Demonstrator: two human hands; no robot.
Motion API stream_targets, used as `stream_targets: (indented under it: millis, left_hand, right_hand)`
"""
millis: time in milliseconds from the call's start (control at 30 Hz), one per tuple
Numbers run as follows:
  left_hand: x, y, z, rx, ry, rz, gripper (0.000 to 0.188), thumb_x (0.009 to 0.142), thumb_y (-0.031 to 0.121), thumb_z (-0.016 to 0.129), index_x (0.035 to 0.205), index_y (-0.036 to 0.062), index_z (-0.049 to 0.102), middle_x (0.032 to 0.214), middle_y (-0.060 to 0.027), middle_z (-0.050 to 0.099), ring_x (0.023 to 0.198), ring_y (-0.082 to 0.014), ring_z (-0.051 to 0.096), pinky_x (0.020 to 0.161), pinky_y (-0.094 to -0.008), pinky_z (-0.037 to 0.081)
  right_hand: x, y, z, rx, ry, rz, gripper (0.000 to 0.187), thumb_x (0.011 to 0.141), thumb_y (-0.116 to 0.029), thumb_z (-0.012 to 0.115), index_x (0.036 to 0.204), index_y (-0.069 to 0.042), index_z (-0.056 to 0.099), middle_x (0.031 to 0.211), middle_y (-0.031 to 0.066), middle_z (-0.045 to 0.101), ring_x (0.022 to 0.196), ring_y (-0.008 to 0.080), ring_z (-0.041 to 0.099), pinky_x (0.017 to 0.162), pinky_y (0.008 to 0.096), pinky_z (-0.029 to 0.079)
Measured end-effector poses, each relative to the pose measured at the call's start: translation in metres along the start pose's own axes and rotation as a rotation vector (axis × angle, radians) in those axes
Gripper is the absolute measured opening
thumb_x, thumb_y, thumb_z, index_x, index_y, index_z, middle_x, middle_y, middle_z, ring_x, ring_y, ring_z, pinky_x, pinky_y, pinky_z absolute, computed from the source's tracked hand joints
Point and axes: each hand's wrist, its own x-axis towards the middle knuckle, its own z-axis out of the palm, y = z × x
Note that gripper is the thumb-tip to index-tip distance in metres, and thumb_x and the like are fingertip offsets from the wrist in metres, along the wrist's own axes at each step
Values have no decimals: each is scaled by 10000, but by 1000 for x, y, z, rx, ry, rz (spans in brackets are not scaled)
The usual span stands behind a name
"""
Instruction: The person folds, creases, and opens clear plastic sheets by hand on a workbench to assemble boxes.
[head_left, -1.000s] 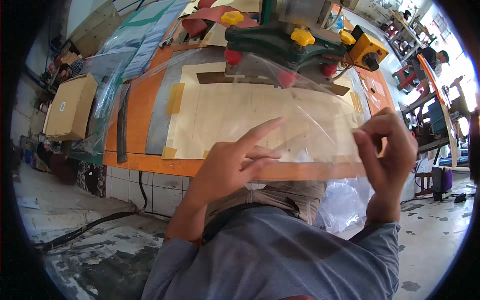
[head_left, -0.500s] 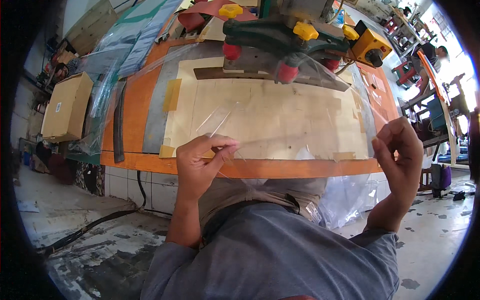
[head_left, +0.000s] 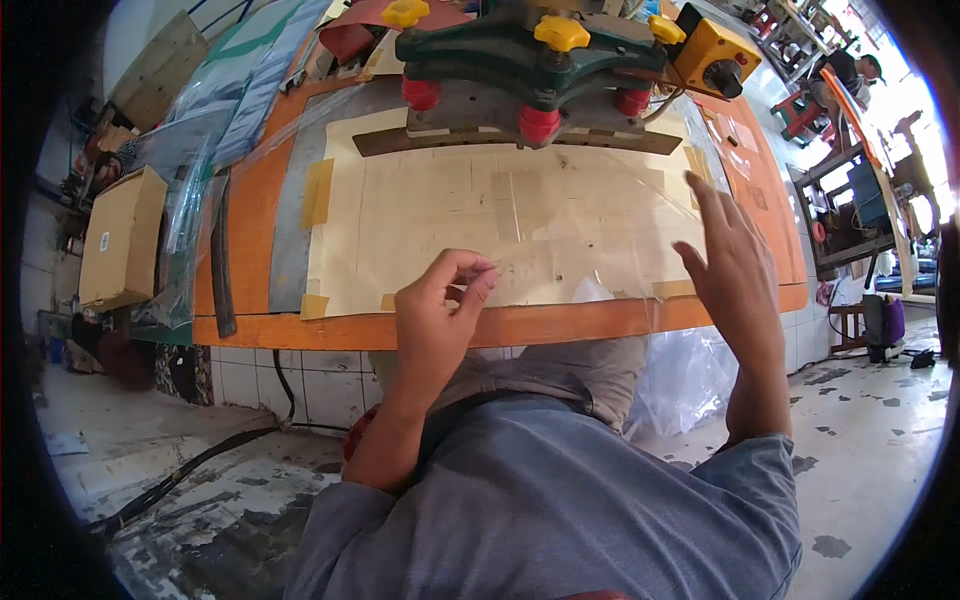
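My left hand (head_left: 445,300) is pinched at the board's near edge, thumb against fingertips, on the border of a clear plastic sheet (head_left: 570,225). The sheet is so see-through that only glints and faint edges show its extent. My right hand (head_left: 738,270) is held over the board's right end, fingers stretched and thumb apart. Its palm seems near the sheet's right edge, but contact cannot be made out. Under both lies a pale tan board (head_left: 420,220), fixed at its edges with brown tape (head_left: 317,193).
A green press head (head_left: 490,60) with yellow knobs and red feet stands over the far side, beside a yellow control box (head_left: 716,62). A dark strip (head_left: 222,260) lies left on the orange table (head_left: 250,325). A cardboard box (head_left: 125,240) stands further left; clear plastic (head_left: 680,380) hangs below the front.
My right hand has opened from a pinch and moved left and inward over the board. My left hand, still pinching, has shifted a little right. The view has turned slightly.
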Motion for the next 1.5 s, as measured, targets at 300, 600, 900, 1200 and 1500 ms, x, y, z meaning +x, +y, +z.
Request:
stream_targets:
  millis: [300,600,900,1200,1500]
  left_hand:
    - [-20,-23,26,180,64,188,123,963,59,719,1077,16,708,934,-76,757,803,-113,722,680,-261,562]
    - [-17,-33,26,-8,28,309,103,945,26,724,1047,11,727,978,-98,768,749,-102,687,623,-247,525]
    - [-15,-40,11,66,147,388,142,881,123,815,1000,78,754,1477,-161,519,1232,-262,534,898,-356,491]
    - [-7,-38,8,-214,78,462,100,917,116,768,990,64,725,1359,-193,617,1298,-334,554,1004,-426,465]
    - [-3,-19,1,-443,12,286,63,972,-8,681,1018,-16,639,1043,-159,672,949,-192,671,870,-352,551]
  right_hand:
    - [46,-32,13,274,-62,-595,493,797,50,632,1276,-64,666,1238,101,699,1168,298,636,1038,427,482]
    - [72,-34,43,-93,-257,-704,347,850,-27,618,1188,-68,683,1055,81,716,1055,257,675,963,411,499]
    - [79,-44,21,193,-225,-677,189,870,-30,651,1054,-54,688,934,104,721,879,317,707,782,430,558]
    - [81,-33,3,811,-698,-849,174,941,-14,610,1115,-19,613,1091,147,740,1028,352,723,874,417,564]
    - [66,-40,-12,593,-337,-754,346,931,-305,734,1138,-63,598,1002,147,703,956,390,681,825,476,520]
